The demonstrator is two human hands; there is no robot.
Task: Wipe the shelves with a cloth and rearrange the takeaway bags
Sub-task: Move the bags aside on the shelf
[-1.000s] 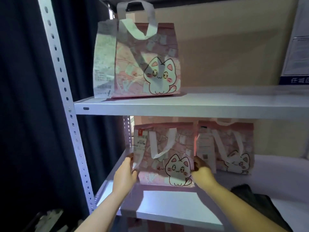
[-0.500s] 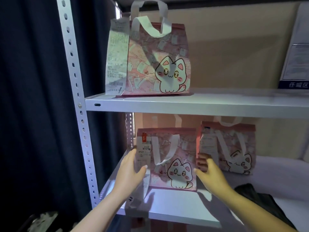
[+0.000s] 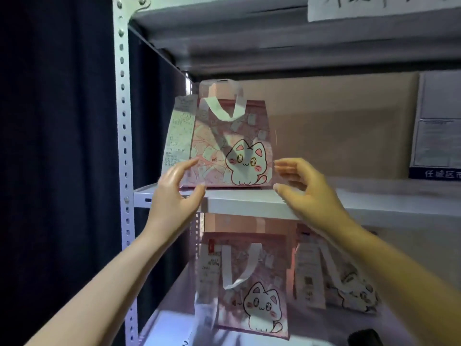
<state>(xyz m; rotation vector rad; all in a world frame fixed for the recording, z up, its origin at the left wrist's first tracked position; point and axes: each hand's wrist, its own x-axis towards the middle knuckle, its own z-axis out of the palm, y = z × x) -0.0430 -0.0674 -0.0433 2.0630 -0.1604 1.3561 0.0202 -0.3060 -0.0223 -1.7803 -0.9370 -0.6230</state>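
I see 2 bare forearms coming up from the bottom edge, with no sleeve on either as far as they show. My left hand [image 3: 174,196] and right hand [image 3: 308,188] wear no gloves, rings, watch or bands. The fingers [image 3: 287,164] are slim, with short plain nails. The thumbs are bare too. No marks show on the wrists.

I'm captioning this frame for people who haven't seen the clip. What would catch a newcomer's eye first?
First the pink cat bag standing on the upper shelf, a long receipt hanging at its left side. Both open hands frame it: the left hand at its lower left corner, the right hand just off its right edge. Below, two more cat bags stand side by side on the lower shelf.
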